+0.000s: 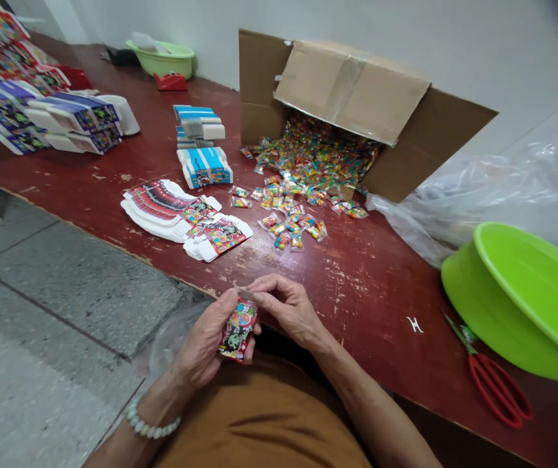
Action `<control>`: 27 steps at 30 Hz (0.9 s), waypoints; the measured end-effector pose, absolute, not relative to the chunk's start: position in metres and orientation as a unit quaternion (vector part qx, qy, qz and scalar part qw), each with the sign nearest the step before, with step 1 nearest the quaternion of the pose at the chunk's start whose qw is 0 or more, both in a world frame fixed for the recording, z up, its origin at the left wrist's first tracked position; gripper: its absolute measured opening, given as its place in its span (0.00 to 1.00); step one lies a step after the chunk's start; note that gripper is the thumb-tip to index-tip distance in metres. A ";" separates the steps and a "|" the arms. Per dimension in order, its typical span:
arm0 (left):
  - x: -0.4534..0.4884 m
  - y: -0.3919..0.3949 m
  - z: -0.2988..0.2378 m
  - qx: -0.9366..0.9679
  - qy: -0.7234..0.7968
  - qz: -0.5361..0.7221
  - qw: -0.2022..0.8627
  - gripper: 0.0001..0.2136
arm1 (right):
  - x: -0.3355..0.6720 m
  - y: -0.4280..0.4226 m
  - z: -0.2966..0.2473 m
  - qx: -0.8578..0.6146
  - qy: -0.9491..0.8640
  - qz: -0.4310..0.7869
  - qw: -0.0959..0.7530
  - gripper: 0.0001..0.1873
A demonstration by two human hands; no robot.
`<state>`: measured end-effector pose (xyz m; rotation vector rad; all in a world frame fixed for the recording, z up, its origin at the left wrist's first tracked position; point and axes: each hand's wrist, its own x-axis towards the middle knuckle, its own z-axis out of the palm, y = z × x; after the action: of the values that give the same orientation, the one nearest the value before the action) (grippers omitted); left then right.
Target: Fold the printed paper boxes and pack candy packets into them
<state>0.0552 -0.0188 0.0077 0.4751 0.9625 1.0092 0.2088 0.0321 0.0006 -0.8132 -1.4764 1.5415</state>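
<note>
My left hand (205, 343) grips a small red printed cardboard box (238, 330) upright, just off the near edge of the red-painted table (376, 312). A pale bead bracelet (149, 421) circles that wrist. My right hand (286, 311) comes in from the right, its fingertips pinching a pale flap (245, 293) at the box's top end. The fingers hide part of the box. Several small candy packets (288, 218) lie spread on the table beyond my hands, and folded white-and-red printed boxes (186, 218) lie flat to their left.
A cardboard carton (351, 91) lies on its side, spilling candy packets. Stacks of blue printed boxes (203, 166) stand behind. Red scissors (495, 390) and a tilted green basin (517, 305) sit at right, near a plastic bag (483, 201). A concrete floor (49, 325) lies left of the table edge.
</note>
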 end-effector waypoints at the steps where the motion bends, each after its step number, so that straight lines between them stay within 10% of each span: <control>1: 0.054 -0.018 0.008 0.207 0.434 0.455 0.749 0.28 | 0.211 0.033 0.004 -0.306 -0.608 0.605 0.413 0.17; 27: 0.052 -0.015 0.000 0.187 0.447 0.464 0.741 0.37 | 0.210 0.039 0.017 -0.285 -0.731 0.516 0.344 0.11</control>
<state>0.0519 -0.0154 0.0001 0.4109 0.9799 1.0182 0.2100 0.0393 0.0166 -0.7404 -1.8980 1.3407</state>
